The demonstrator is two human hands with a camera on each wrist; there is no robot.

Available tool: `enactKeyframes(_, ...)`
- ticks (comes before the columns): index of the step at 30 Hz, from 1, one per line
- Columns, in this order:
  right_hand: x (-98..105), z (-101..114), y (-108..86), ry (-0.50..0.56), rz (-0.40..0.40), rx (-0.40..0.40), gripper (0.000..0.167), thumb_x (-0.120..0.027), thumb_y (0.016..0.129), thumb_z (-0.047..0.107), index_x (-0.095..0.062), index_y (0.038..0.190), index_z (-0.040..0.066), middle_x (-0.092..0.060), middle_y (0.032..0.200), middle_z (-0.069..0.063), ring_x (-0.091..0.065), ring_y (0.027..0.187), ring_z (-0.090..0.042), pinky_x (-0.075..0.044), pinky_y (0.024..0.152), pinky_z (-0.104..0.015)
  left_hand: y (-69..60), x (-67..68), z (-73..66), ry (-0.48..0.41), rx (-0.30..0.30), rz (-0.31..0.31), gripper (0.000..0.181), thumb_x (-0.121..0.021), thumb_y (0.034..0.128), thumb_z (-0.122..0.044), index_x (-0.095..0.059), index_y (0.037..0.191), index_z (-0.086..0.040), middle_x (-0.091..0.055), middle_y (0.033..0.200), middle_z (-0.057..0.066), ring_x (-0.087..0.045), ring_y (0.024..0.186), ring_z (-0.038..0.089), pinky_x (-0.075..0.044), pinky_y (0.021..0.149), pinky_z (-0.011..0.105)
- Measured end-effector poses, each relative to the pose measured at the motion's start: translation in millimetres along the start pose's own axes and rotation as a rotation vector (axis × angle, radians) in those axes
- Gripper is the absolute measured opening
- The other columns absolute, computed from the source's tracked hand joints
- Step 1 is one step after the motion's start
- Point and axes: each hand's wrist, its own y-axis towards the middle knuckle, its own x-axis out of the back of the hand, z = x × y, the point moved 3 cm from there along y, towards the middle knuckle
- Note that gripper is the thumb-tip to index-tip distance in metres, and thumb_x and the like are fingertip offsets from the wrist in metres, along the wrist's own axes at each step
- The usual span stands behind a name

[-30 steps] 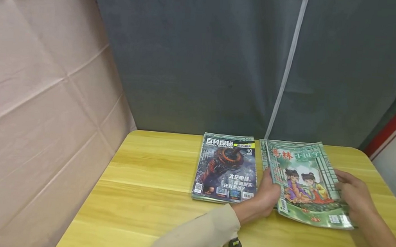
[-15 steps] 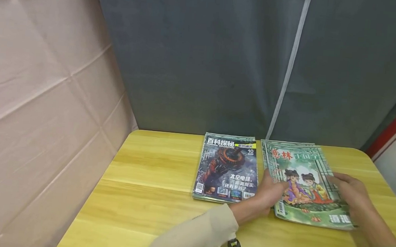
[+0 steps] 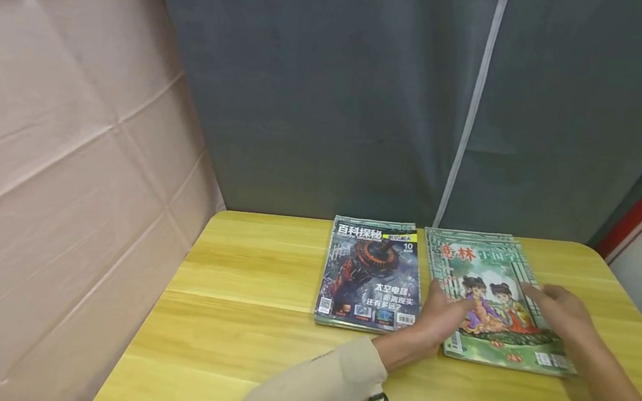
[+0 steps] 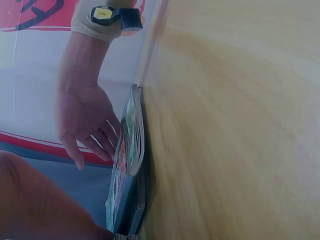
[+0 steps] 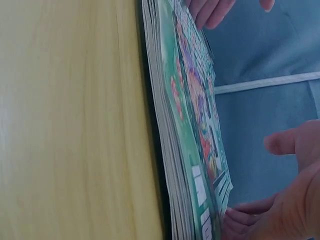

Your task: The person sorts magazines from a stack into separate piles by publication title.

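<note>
A green magazine (image 3: 495,338) with two cartoon girls on its cover lies on top of a pile at the table's right side. Several similar top edges (image 3: 467,235) peek out behind it. My left hand (image 3: 441,314) is at the pile's left edge, thumb lifted off the cover. Along the right edge, my right hand (image 3: 564,314) touches the side with its fingers, its thumb raised. In the right wrist view, neither thumb presses on the magazine (image 5: 175,100). From the left wrist, the right hand (image 4: 87,117) appears with straight fingers beside the pile.
Just left of the pile sits a stack topped by a dark science magazine (image 3: 372,275), close to my left forearm. Both stand near the back edge of the wooden table (image 3: 218,331). A grey curtain (image 3: 330,99) hangs behind, and a pale cloth (image 3: 60,171) on the left.
The green magazine has come down flat and turned slightly straighter onto the pile. Both hands have loosened from holding its sides. The left stack has stayed put.
</note>
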Motion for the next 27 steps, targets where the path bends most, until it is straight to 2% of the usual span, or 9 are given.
enactKeyframes(3, -3, 6, -3.3, -0.004, -0.052, 0.033, 0.106, -0.032, 0.106, 0.066, 0.004, 0.159, -0.018, -0.003, 0.163, -0.047, -0.015, 0.148, -0.069, -0.027, 0.116, -0.080, -0.7, 2.1, -1.6, -0.008, 0.003, 0.005, 0.102, -0.077, 0.0883, -0.023, -0.016, 0.168, -0.005, -0.027, 0.174, 0.017, -0.030, 0.160, 0.036, -0.026, 0.133, 0.054)
enactKeyframes(9, -16, 19, -8.2, -0.008, -0.184, 0.124, 0.106, -0.043, 0.106, 0.063, 0.004, 0.161, -0.015, -0.005, 0.165, -0.046, -0.013, 0.147, -0.071, -0.025, 0.114, -0.083, 2.1, 13.2, -14.0, 0.011, -0.045, 0.009, 0.095, -0.076, 0.0888, -0.024, -0.024, 0.166, -0.006, -0.034, 0.171, 0.014, -0.035, 0.158, 0.034, -0.028, 0.133, 0.052)
enactKeyframes(10, -20, 21, -8.9, 0.000, -0.195, 0.143, 0.106, -0.044, 0.106, 0.062, 0.003, 0.161, -0.014, -0.005, 0.165, -0.046, -0.013, 0.148, -0.070, -0.025, 0.114, -0.083, 3.5, 15.9, -16.6, 0.010, -0.068, 0.019, 0.087, -0.076, 0.0899, -0.023, -0.031, 0.163, -0.007, -0.040, 0.167, 0.014, -0.042, 0.154, 0.034, -0.033, 0.131, 0.052)
enactKeyframes(13, -34, 31, -12.1, 0.071, -0.198, 0.228, 0.102, -0.049, 0.106, 0.059, -0.001, 0.165, -0.009, -0.007, 0.169, -0.041, -0.013, 0.152, -0.067, -0.025, 0.116, -0.082, 2.6, 29.3, -22.2, 0.026, -0.084, 0.050, 0.083, -0.075, 0.0924, -0.025, -0.034, 0.162, -0.009, -0.041, 0.167, 0.012, -0.041, 0.154, 0.032, -0.034, 0.130, 0.051)
enactKeyframes(16, -49, 43, -15.7, 0.148, -0.163, 0.343, 0.093, -0.050, 0.108, 0.054, -0.006, 0.168, -0.001, -0.012, 0.173, -0.033, -0.019, 0.153, -0.063, -0.028, 0.115, -0.081, 2.9, 47.5, -25.5, 0.045, -0.107, 0.086, 0.083, -0.074, 0.0950, -0.028, -0.032, 0.164, -0.008, -0.038, 0.169, 0.013, -0.037, 0.157, 0.033, -0.032, 0.131, 0.053)
enactKeyframes(17, -54, 48, -17.0, 0.171, -0.145, 0.381, 0.089, -0.050, 0.109, 0.052, -0.008, 0.169, 0.001, -0.014, 0.174, -0.031, -0.021, 0.153, -0.062, -0.029, 0.115, -0.080, 2.3, 55.5, -25.8, 0.061, -0.102, 0.088, 0.089, -0.074, 0.0952, -0.031, -0.026, 0.166, -0.008, -0.032, 0.173, 0.012, -0.031, 0.160, 0.033, -0.028, 0.133, 0.054)
enactKeyframes(20, -68, 63, -19.4, 0.198, -0.084, 0.474, 0.080, -0.049, 0.111, 0.045, -0.012, 0.170, 0.006, -0.019, 0.175, -0.027, -0.026, 0.152, -0.061, -0.031, 0.115, -0.080, 4.9, 79.4, -26.0, 0.063, -0.123, 0.117, 0.091, -0.072, 0.0967, -0.033, -0.021, 0.168, -0.006, -0.026, 0.175, 0.013, -0.025, 0.163, 0.035, -0.024, 0.134, 0.055)
enactKeyframes(25, -91, 81, -20.5, 0.190, -0.014, 0.500, 0.079, -0.053, 0.110, 0.044, -0.016, 0.170, 0.008, -0.024, 0.174, -0.026, -0.028, 0.154, -0.058, -0.033, 0.119, -0.075, 11.4, 120.1, -29.7, 0.067, -0.184, 0.125, 0.089, -0.069, 0.0998, -0.034, -0.020, 0.168, -0.006, -0.021, 0.177, 0.016, -0.019, 0.165, 0.036, -0.020, 0.135, 0.056)
enactKeyframes(27, -99, 86, -20.1, 0.151, -0.013, 0.498, 0.080, -0.056, 0.109, 0.044, -0.020, 0.169, 0.005, -0.027, 0.172, -0.027, -0.031, 0.154, -0.056, -0.035, 0.121, -0.071, 14.0, 134.7, -33.1, 0.111, -0.239, 0.095, 0.087, -0.068, 0.1009, -0.034, -0.020, 0.168, -0.005, -0.027, 0.174, 0.019, -0.025, 0.162, 0.039, -0.024, 0.134, 0.057)
